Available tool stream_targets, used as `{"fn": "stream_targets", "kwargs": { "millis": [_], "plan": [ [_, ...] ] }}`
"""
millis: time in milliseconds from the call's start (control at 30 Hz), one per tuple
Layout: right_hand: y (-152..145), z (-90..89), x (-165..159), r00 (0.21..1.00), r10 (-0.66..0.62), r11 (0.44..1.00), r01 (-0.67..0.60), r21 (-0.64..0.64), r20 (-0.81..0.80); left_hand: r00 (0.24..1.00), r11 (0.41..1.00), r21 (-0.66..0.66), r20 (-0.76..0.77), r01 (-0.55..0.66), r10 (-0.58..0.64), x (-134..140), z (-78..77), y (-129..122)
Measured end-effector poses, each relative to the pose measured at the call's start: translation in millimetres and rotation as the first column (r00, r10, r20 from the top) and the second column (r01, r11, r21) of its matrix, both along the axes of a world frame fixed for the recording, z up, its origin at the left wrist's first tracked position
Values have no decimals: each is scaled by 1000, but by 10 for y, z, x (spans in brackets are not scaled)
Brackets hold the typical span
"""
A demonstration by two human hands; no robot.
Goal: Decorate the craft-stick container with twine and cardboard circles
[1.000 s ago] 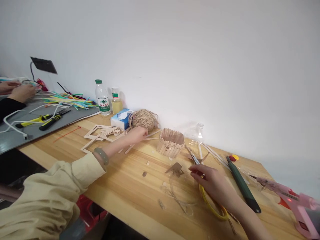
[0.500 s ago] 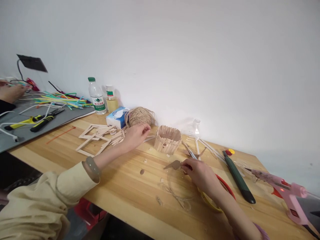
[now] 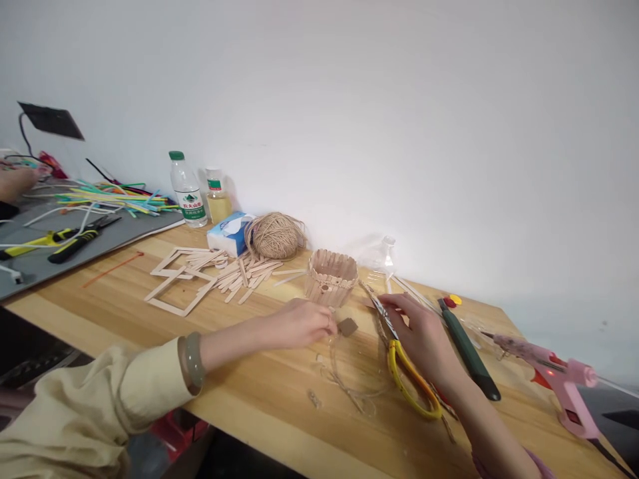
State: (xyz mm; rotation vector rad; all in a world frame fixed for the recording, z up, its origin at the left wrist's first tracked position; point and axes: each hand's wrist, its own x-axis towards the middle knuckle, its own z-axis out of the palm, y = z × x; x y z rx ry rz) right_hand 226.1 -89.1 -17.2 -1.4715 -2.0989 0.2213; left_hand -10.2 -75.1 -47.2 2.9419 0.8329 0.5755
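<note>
My left hand point(image 3: 307, 324) has its fingertips pinched together at the edge of a small flat brown piece point(image 3: 348, 326), just in front of the craft-stick basket point(image 3: 332, 279). My right hand point(image 3: 415, 327) reaches over the scissors point(image 3: 399, 359), its fingers bent beside the blades. What its fingertips touch there is hidden. The scissors have yellow handles and lie with the blades pointing to the basket. A strip of braided twine point(image 3: 382, 327) runs along them. Thin loose strands of twine point(image 3: 352, 392) lie on the table below.
Left of the basket are loose craft sticks point(image 3: 249, 273), stick frames point(image 3: 172, 307), a twine ball point(image 3: 277, 236), a tissue pack point(image 3: 224, 234) and bottles point(image 3: 191, 199). On the right lie a green cutter point(image 3: 469, 352) and a pink glue gun point(image 3: 554, 376). Another person's hand point(image 3: 17, 183) is far left.
My left hand has come down and right from near the twine ball to the brown piece, which my right hand held. My right hand has moved up and right to the scissors.
</note>
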Motion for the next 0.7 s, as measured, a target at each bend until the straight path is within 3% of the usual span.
{"fn": "stream_targets", "kwargs": {
  "millis": [133, 267, 433, 567, 700],
  "plan": [
    [-91, -24, -72, 1000, 5, 999, -4, -42, 23, 989, 969, 219, -123, 112, -86, 105, -101, -91],
    [-143, -51, -143, 997, -25, 999, 27, -20, 69, 969, 886, 408, -195, 219, -149, 158, -140, -114],
    [-177, -9, -149, 985, -122, 992, 126, -24, 118, 984, 791, 588, -142, 170, -106, 146, -103, -108],
    [-210, 15, -209, 992, -118, 970, 124, -208, 44, 995, 713, 695, -55, 94, -78, 95, -65, -137],
    [-171, -68, -381, 975, 2, 886, -104, -453, -221, 992, 659, 745, -34, 105, -120, 65, -48, -158]
  ]
}}
